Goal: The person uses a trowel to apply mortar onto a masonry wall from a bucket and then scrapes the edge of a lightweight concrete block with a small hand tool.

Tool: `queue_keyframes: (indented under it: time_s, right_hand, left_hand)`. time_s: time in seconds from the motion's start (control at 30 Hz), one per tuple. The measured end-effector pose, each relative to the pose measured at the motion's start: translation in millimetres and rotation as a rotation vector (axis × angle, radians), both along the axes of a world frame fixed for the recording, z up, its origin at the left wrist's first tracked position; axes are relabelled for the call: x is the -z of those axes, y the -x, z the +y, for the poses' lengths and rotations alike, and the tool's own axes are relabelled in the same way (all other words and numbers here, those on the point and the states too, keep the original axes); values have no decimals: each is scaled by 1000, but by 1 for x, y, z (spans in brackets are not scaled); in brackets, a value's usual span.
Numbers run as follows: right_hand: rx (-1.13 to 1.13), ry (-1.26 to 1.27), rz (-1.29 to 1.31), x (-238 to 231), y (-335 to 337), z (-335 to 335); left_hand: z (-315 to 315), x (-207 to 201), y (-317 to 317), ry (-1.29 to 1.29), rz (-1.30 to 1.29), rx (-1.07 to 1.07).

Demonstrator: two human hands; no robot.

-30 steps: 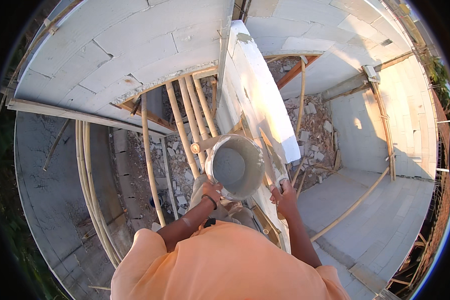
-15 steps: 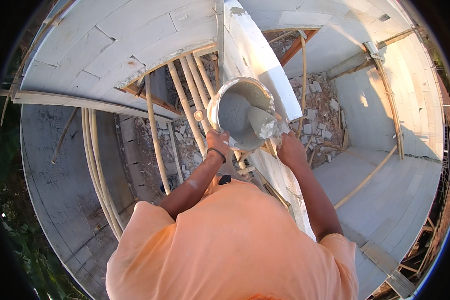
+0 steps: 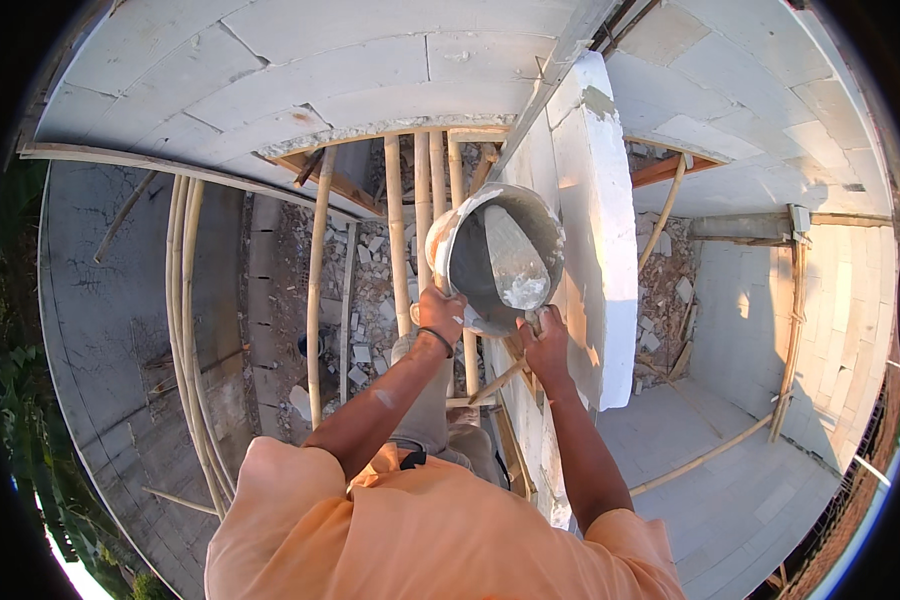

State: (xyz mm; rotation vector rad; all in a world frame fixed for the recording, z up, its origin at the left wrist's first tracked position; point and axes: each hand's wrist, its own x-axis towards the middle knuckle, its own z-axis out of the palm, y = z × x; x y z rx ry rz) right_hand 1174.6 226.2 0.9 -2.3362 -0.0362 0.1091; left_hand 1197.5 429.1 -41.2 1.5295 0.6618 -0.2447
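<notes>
I hold a round metal pan tilted toward me, its inside coated with grey mortar. My left hand grips the pan's lower rim. My right hand is shut on the handle of a trowel, whose mortar-smeared blade lies inside the pan. Both sit just left of the top of a white block wall that runs away from me.
Several bamboo scaffold poles stand below on the left over a floor of rubble. White block walls ring the space. A pale floor lies low on the right, with bamboo poles leaning there.
The pan has risen from waist height to up beside the wall top and tilted toward me. The trowel blade now lies inside it.
</notes>
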Motion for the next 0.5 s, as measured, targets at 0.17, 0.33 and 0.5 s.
queue_keyframes:
  time_s: [0.17, 0.33, 0.5]
  right_hand:
    - [118, -168, -108, 31, -71, 2]
    - [377, -568, 130, 107, -152, 8]
    - [550, -752, 302, 154, -212, 10]
  left_hand:
    - [-1, 6, -68, 235, -91, -149]
    - [27, 104, -76, 271, -163, -304]
    - [55, 101, -65, 193, -89, -312]
